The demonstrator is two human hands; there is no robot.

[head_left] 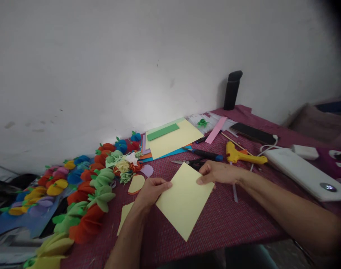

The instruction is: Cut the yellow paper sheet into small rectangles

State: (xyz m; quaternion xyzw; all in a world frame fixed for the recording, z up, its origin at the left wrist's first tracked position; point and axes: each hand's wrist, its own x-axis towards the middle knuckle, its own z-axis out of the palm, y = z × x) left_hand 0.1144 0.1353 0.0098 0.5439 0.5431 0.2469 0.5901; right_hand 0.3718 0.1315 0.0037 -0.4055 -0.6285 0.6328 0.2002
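A pale yellow sheet of paper (185,201) is held up over the near part of the table, turned so one corner points toward me. My left hand (153,191) pinches its left edge between thumb and fingers. On the opposite edge, my right hand (215,173) grips the sheet with the thumb on top and the fingers behind. Just beyond the sheet lie scissors (195,163), partly hidden by the paper and my right hand. Cut yellow paper pieces (137,184) rest beside my left hand, one partly covered by my forearm.
Colourful paper fruit shapes (86,190) line the left side. At the back are stacked paper sheets (176,136), a pink strip (216,130) and a black bottle (232,90). To the right lie a yellow glue gun (241,154), a black phone (254,133) and a white power bank (304,172).
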